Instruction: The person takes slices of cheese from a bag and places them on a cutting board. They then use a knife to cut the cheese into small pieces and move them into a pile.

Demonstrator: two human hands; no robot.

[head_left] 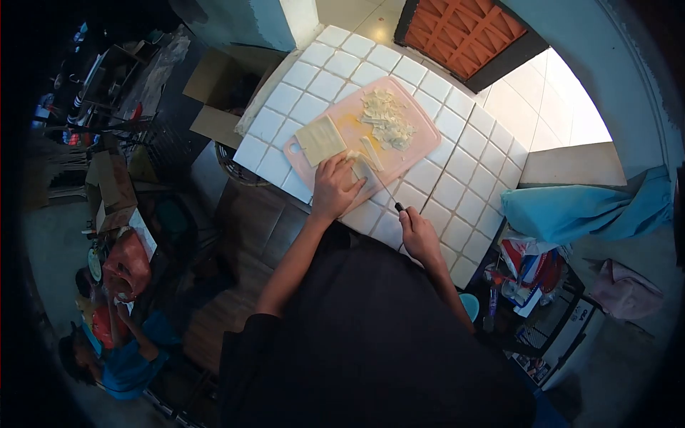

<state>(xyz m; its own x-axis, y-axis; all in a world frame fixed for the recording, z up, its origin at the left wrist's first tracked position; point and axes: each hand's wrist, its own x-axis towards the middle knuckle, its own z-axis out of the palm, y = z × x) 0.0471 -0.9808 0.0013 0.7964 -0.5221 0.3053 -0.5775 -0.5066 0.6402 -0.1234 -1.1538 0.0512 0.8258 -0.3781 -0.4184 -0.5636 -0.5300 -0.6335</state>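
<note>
A pink cutting board (pixel 421 146) lies on the white-tiled counter. My left hand (pixel 334 187) presses its curled fingers and thumb on a pale yellow, sheet-like piece at the board's near edge. In my right hand (pixel 421 237) is a knife (pixel 399 207), gripped by its black handle, with the blade pointing across the board beside that piece. Left of it rests a square pale yellow slab (pixel 320 140). A few cut strips (pixel 371 153) lie just past my left fingertips. Farther back is a loose pile of thin shreds (pixel 387 121).
The white-tiled counter (pixel 457 207) extends around the board. Cardboard boxes (pixel 214 93) stand off its left side. A blue-green cloth (pixel 571 210) hangs at right above a cluttered rack (pixel 535 299). At lower left, a person in a blue shirt (pixel 132 367) handles a red bag.
</note>
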